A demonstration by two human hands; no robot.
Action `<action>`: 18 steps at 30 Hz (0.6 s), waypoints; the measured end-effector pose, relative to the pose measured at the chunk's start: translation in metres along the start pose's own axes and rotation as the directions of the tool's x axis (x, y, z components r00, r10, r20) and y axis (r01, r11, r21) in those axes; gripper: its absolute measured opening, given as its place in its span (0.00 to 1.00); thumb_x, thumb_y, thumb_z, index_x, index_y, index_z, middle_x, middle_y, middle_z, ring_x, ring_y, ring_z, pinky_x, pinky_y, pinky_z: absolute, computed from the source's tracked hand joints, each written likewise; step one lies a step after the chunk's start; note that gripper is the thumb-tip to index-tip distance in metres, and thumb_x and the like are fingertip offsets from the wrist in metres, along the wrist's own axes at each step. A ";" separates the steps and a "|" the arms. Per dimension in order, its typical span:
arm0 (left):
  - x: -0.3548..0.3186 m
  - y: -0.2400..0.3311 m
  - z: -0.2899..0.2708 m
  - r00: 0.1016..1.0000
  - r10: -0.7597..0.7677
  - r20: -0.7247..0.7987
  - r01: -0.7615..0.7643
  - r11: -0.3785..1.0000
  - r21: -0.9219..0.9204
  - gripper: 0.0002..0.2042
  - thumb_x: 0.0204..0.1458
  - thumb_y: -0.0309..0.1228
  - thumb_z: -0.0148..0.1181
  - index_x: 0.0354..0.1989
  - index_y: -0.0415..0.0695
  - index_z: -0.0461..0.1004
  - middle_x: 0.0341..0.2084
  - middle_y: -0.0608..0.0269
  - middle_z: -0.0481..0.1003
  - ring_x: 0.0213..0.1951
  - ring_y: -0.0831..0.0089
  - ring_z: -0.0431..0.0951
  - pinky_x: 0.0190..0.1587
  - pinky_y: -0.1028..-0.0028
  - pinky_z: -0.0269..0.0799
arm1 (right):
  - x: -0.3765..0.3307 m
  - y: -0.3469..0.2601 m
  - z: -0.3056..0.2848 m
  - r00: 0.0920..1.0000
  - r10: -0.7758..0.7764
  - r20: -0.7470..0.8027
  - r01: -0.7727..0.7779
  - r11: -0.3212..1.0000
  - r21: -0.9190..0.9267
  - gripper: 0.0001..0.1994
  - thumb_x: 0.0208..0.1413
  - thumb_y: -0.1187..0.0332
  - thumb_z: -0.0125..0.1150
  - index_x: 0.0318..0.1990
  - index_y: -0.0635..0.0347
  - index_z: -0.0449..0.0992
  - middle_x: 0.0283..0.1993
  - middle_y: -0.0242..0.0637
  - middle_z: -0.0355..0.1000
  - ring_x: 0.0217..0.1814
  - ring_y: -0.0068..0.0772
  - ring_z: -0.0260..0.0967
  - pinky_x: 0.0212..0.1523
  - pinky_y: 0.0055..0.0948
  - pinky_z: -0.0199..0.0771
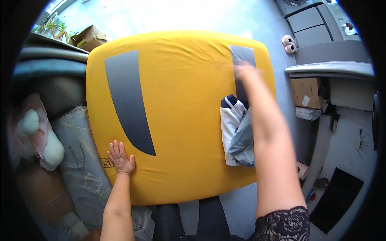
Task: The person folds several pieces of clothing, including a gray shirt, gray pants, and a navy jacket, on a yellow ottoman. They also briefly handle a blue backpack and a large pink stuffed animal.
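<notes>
A yellow cloth cover (185, 120) with two grey-to-dark stripes is stretched over a wide, table-like surface in front of me. My left hand (120, 158) lies flat on its near left part, fingers spread, beside some dark printed letters. Toward the far right, my right hand (246, 71) is over the right stripe, smeared by motion, so its fingers and anything in them cannot be made out. A bunched garment (237, 136), light grey and blue-grey with a navy edge, rests on the cover left of my right forearm, which partly hides it.
At the left stand a sofa with a patterned grey cover (80, 140), a plush toy (40, 132) and a cardboard box (90, 38). Along the right are a shelf with a brown box (306, 92), pink slippers (288, 44) and a black mat (337, 199).
</notes>
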State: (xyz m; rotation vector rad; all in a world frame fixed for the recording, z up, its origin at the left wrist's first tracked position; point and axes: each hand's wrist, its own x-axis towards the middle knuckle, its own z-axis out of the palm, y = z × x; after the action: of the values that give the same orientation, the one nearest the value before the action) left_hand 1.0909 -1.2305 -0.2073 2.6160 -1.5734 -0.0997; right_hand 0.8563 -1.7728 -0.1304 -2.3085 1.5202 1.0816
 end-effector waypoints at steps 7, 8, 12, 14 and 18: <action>0.152 0.149 -0.052 0.989 0.075 -0.129 -0.113 0.940 -0.321 0.28 0.52 0.35 0.57 0.61 0.41 0.60 0.66 0.50 0.50 0.69 0.54 0.44 0.65 0.45 0.29 | -0.003 0.000 0.020 0.576 -0.521 -0.630 0.536 0.822 -0.190 0.32 0.53 0.42 0.51 0.65 0.34 0.58 0.70 0.36 0.51 0.72 0.45 0.44 0.62 0.57 0.50; 0.183 0.181 -0.040 0.989 0.075 -0.128 -0.117 0.926 -0.359 0.29 0.53 0.38 0.55 0.63 0.43 0.57 0.67 0.51 0.48 0.69 0.54 0.43 0.65 0.45 0.29 | -0.021 -0.035 0.027 0.602 -0.657 -0.454 0.614 0.744 -0.263 0.33 0.53 0.40 0.50 0.66 0.30 0.55 0.73 0.32 0.45 0.75 0.43 0.36 0.66 0.59 0.42; 0.242 0.246 0.009 0.999 -0.041 0.017 0.042 0.994 -0.104 0.34 0.56 0.47 0.48 0.69 0.49 0.47 0.69 0.55 0.41 0.70 0.55 0.36 0.66 0.46 0.27 | 0.013 0.017 0.036 0.714 -0.577 -0.396 0.630 0.777 0.004 0.28 0.57 0.44 0.47 0.63 0.40 0.62 0.68 0.36 0.55 0.71 0.41 0.48 0.68 0.46 0.47; 0.245 0.258 0.018 1.000 -0.004 0.026 0.007 0.995 -0.104 0.35 0.56 0.50 0.45 0.69 0.51 0.44 0.70 0.57 0.39 0.71 0.56 0.34 0.66 0.45 0.25 | 0.021 0.063 0.008 0.968 -0.216 -0.126 0.244 0.926 0.287 0.27 0.59 0.45 0.45 0.62 0.47 0.64 0.65 0.40 0.60 0.69 0.40 0.52 0.67 0.41 0.49; 0.247 0.257 0.029 1.000 -0.010 0.023 0.012 0.992 -0.122 0.36 0.55 0.50 0.46 0.70 0.51 0.43 0.70 0.57 0.36 0.71 0.55 0.32 0.65 0.46 0.21 | 0.040 0.047 -0.029 0.945 -0.310 -0.107 0.319 0.945 0.079 0.29 0.59 0.47 0.45 0.64 0.49 0.60 0.67 0.44 0.55 0.71 0.42 0.48 0.67 0.47 0.47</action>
State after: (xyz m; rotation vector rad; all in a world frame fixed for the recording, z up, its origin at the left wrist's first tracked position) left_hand 0.9782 -1.5696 -0.2109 2.5389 -1.5091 -0.2193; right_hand 0.8390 -1.8382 -0.1241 -2.4545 1.1460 0.8110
